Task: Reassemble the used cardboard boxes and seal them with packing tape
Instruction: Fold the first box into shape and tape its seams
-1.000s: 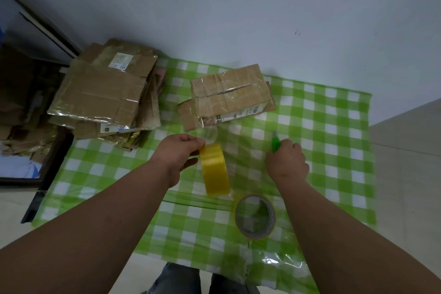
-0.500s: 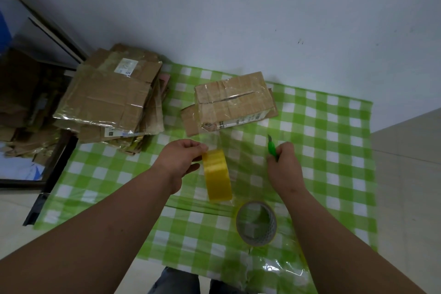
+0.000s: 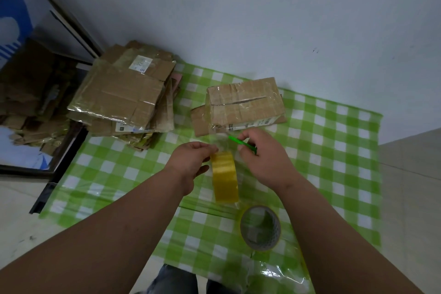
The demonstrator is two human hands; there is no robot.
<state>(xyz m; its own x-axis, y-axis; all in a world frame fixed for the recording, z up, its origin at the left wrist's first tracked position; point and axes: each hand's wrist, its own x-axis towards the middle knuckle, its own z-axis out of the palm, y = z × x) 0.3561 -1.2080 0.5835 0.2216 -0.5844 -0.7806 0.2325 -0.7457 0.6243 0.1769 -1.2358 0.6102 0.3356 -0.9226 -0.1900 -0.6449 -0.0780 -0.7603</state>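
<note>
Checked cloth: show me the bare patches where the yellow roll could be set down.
Free: the checked cloth right of the taped box, and the near-left squares below the flat cardboard stack. Crowded: around both hands and by the spare tape roll.

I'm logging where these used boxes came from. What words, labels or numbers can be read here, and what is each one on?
Nothing can be read.
White label on top of the flat cardboard stack: print too blurred.
Label on the stack's front edge: too small to read.
Printed strip along the taped box: blurred.
Yellow tape roll and second roll: no text visible.
</note>
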